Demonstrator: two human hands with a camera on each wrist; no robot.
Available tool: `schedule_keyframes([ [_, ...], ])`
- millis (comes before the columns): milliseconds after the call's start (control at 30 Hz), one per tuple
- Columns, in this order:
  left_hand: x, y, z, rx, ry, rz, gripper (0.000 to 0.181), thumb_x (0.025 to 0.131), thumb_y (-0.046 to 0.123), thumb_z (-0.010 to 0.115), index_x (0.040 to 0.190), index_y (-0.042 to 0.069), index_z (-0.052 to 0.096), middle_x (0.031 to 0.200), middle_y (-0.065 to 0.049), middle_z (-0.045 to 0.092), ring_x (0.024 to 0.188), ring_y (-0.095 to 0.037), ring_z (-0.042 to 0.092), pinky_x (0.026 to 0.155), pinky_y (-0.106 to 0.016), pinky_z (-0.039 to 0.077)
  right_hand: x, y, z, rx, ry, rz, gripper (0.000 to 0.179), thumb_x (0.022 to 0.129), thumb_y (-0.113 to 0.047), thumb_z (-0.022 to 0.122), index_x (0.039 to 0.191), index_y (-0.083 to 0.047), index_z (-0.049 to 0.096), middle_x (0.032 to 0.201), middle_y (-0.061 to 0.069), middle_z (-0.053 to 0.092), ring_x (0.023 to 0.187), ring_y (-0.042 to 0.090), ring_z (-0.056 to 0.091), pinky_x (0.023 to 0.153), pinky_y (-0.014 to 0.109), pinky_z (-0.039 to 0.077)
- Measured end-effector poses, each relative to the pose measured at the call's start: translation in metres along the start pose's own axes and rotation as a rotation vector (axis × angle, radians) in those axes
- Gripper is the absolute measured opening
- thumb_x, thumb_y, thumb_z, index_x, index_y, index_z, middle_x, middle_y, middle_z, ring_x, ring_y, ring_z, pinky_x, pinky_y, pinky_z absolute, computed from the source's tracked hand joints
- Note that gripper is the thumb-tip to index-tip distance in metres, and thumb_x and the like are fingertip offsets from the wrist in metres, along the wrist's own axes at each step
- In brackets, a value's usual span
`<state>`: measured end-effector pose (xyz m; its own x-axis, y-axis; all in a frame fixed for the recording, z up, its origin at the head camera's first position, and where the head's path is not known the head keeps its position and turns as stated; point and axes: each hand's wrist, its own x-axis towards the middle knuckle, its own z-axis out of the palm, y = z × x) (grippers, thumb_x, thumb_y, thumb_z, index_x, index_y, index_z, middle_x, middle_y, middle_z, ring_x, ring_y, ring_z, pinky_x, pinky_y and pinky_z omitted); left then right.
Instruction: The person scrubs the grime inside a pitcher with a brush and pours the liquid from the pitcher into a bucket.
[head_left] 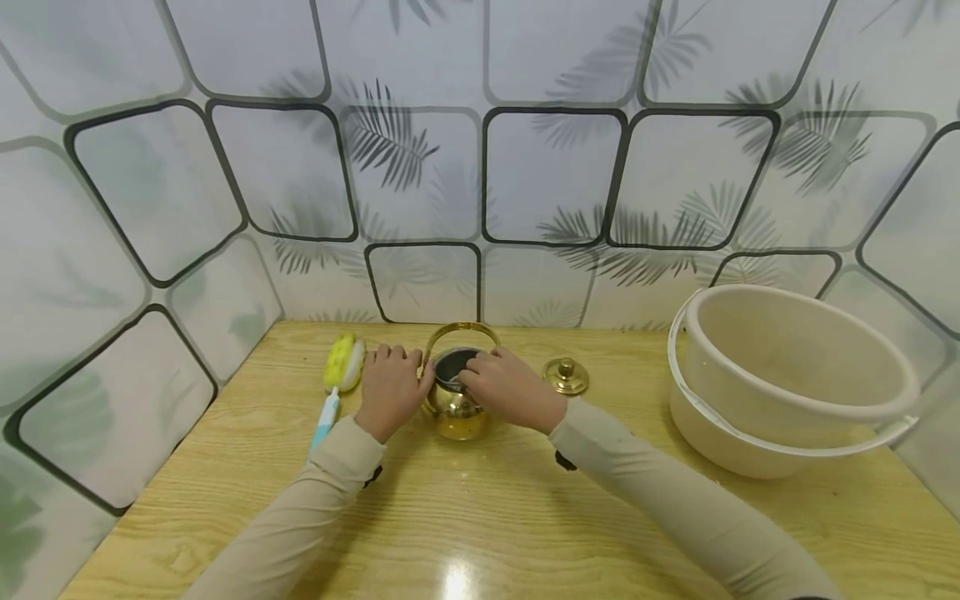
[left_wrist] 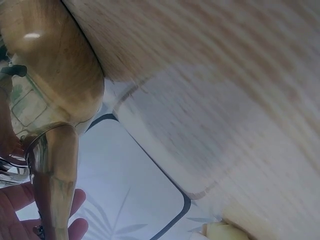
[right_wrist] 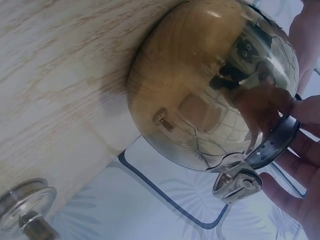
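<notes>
A shiny gold teakettle (head_left: pixel 454 425) stands lidless on the wooden table, its arched handle (head_left: pixel 462 325) raised. My left hand (head_left: pixel 392 385) grips the kettle's spout side. In the left wrist view its fingers (left_wrist: pixel 80 229) show behind the spout (left_wrist: pixel 55 175). My right hand (head_left: pixel 510 387) bends over the right of the kettle's mouth. In the right wrist view its fingers pinch a dark metal rim with small holes (right_wrist: pixel 275 145) there; whether this belongs to the kettle or a strainer I cannot tell. Much of the mouth is hidden.
The gold knobbed lid (head_left: pixel 566 376) lies right of the kettle. Farther right stands a large cream bucket (head_left: pixel 750 442) with a white bail handle. On the left lies a yellow-and-white sponge brush (head_left: pixel 341 364) with a blue handle. A patterned wall (head_left: pixel 547 283) borders the table's back.
</notes>
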<state>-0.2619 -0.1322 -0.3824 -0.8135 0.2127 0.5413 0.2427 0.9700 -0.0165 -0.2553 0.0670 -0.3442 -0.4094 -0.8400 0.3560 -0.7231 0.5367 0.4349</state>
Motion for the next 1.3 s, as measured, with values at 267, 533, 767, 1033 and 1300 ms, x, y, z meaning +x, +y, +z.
schedule_keyframes([
  [267, 0.0006, -0.0005, 0.0022, 0.026, -0.001, 0.002, 0.032, 0.095, 0.033, 0.050, 0.090, 0.007, 0.068, 0.082, -0.014, 0.064, 0.082, -0.033, 0.057, 0.076, -0.045, 0.045, -0.0035, -0.0021, 0.0037, -0.007, 0.054, 0.020, 0.008, 0.089, -0.023, 0.064, 0.089, -0.016, 0.069, 0.084, -0.004, 0.068, 0.078, 0.012, 0.063, 0.071, 0.030, 0.049],
  [533, 0.0002, 0.0002, 0.0014, 0.036, 0.004, -0.004, 0.032, 0.095, 0.033, 0.050, 0.091, 0.007, 0.068, 0.083, -0.015, 0.065, 0.083, -0.033, 0.058, 0.075, -0.045, 0.045, -0.0063, -0.0032, 0.0058, 0.004, 0.103, 0.030, 0.008, 0.090, -0.018, 0.062, 0.086, -0.015, 0.067, 0.087, -0.003, 0.070, 0.080, 0.012, 0.063, 0.074, 0.031, 0.050],
  [767, 0.0013, -0.0005, 0.0035, 0.024, -0.016, -0.016, 0.032, 0.095, 0.033, 0.049, 0.093, 0.007, 0.068, 0.084, -0.015, 0.065, 0.085, -0.034, 0.058, 0.077, -0.046, 0.046, -0.0071, -0.0023, 0.0082, -0.003, 0.148, 0.025, 0.007, 0.089, -0.018, 0.064, 0.085, -0.015, 0.068, 0.088, -0.004, 0.070, 0.081, 0.011, 0.064, 0.077, 0.032, 0.051],
  [1033, 0.0001, 0.0003, 0.0029, 0.026, 0.013, -0.006, 0.031, 0.094, 0.032, 0.052, 0.090, 0.007, 0.068, 0.081, -0.015, 0.065, 0.082, -0.034, 0.058, 0.075, -0.046, 0.045, -0.0066, -0.0016, 0.0051, -0.009, 0.189, 0.021, 0.006, 0.088, -0.017, 0.065, 0.084, -0.014, 0.068, 0.088, -0.003, 0.070, 0.082, 0.012, 0.064, 0.080, 0.033, 0.051],
  [1300, -0.0008, 0.0009, 0.0034, 0.023, -0.003, -0.009, 0.031, 0.095, 0.032, 0.050, 0.092, 0.007, 0.068, 0.083, -0.015, 0.065, 0.083, -0.033, 0.058, 0.076, -0.046, 0.045, -0.0053, 0.0005, 0.0033, -0.012, 0.211, 0.019, 0.004, 0.087, -0.016, 0.066, 0.087, -0.015, 0.070, 0.088, -0.003, 0.070, 0.083, 0.013, 0.064, 0.080, 0.033, 0.050],
])
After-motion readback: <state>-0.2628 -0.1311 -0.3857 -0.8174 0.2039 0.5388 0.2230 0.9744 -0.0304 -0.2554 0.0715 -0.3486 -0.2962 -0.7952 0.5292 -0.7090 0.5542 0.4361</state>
